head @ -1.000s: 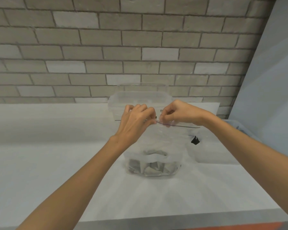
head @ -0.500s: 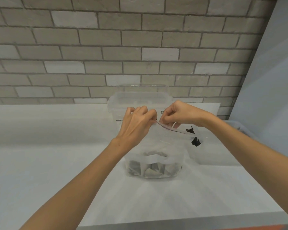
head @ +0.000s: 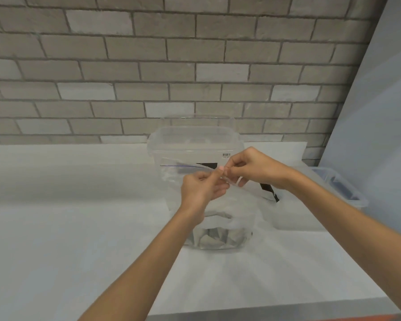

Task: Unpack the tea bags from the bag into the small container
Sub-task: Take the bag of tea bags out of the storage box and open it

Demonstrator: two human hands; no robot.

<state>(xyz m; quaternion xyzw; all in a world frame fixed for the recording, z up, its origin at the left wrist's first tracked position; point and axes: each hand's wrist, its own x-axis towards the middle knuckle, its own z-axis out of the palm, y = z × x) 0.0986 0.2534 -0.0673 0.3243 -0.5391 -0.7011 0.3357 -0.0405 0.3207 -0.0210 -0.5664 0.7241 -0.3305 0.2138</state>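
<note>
Head view: one bag (head: 218, 218) stands on the bench (head: 79, 228), its tea bags (head: 215, 237) too jumbled to count. Fingers (head: 233, 162) of the left hand (head: 202, 188) and right hand (head: 255, 167) pinch its top edge. Two containers: tall container (head: 195, 140) behind the bag, low container (head: 338, 188) to its right.

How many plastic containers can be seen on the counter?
2. A tall clear container stands behind the bag; a low container sits to its right. Another may hide behind the tall one.
</note>
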